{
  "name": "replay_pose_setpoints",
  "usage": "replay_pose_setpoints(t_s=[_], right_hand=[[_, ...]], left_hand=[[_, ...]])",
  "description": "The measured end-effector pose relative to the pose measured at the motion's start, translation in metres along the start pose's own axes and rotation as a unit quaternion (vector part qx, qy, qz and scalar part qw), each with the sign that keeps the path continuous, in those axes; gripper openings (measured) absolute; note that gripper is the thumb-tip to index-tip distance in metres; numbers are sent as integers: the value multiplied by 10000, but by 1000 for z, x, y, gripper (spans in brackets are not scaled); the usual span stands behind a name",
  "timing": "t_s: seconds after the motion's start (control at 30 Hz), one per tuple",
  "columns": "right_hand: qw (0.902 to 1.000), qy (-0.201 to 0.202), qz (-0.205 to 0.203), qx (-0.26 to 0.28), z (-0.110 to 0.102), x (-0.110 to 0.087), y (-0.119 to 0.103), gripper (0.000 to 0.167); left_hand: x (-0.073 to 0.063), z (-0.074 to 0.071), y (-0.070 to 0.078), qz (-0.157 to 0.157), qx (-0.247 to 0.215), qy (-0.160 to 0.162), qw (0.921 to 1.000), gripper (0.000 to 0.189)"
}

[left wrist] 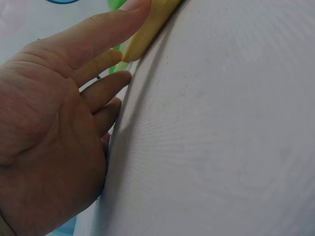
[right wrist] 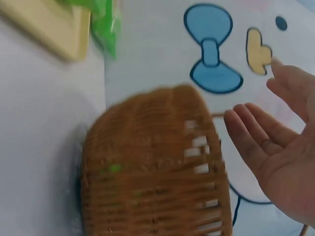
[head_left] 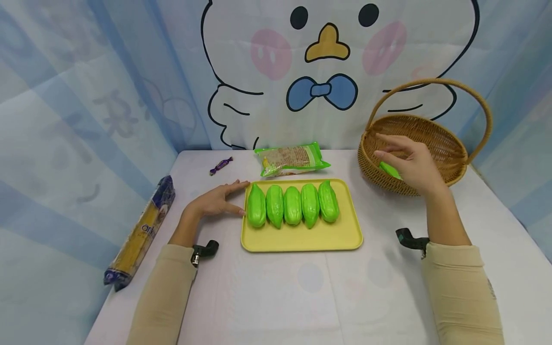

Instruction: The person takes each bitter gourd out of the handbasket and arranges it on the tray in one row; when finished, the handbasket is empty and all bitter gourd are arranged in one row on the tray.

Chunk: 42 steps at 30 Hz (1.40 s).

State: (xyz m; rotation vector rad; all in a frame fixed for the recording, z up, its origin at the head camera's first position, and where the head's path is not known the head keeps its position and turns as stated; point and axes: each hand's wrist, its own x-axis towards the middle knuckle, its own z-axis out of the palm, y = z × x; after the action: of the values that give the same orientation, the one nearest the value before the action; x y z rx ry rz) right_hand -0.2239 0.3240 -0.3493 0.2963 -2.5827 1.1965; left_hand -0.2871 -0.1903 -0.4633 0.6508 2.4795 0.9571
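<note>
A yellow tray (head_left: 302, 237) sits mid-table with several green gourd-shaped items (head_left: 293, 205) lined up on it. My left hand (head_left: 217, 200) lies flat on the table, fingers straight, its fingertips (left wrist: 129, 10) touching the tray's left edge (left wrist: 147, 34). My right hand (head_left: 409, 160) hovers open over the wicker basket (head_left: 431, 129), holding nothing. One green item (head_left: 389, 169) lies inside the basket under that hand. In the right wrist view the palm (right wrist: 280, 157) is open beside the basket (right wrist: 152, 172).
A green-ended snack packet (head_left: 291, 159) lies behind the tray. A small purple candy (head_left: 221, 165) sits at the back left. A long spaghetti pack (head_left: 140, 234) lies along the table's left edge. A cartoon curtain hangs behind.
</note>
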Motion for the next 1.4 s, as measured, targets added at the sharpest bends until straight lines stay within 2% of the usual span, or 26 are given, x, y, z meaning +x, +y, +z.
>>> replay_pose_setpoints(t_s=[0.17,0.3,0.43,0.8,0.97,1.1,1.23,1.4], right_hand=[[9975,-67,606,-363,-23,11,17,51],[9942,-288,865,-569,-33,18,24,57],[9916,-426,969,-742,-37,23,29,60],[9836,-831,1431,-720,-39,40,45,69],[9738,-1247,1857,-414,-39,44,52,71],[9611,-1733,2138,-238,-40,48,59,70],[9503,-2207,2167,-357,-40,51,66,72],[9411,-2548,2196,-348,-36,50,74,64]], left_hand=[[0,0,1,-36,48,3,10000,102],[-1,-1,1,-78,19,22,10000,102],[0,0,0,-58,-35,19,10000,102],[1,1,1,-37,-76,23,10000,102],[1,1,1,-61,-83,3,9999,102],[0,1,2,-121,-41,17,9999,102],[-1,1,3,-146,35,38,9999,102],[-2,1,2,-123,46,43,9999,101]])
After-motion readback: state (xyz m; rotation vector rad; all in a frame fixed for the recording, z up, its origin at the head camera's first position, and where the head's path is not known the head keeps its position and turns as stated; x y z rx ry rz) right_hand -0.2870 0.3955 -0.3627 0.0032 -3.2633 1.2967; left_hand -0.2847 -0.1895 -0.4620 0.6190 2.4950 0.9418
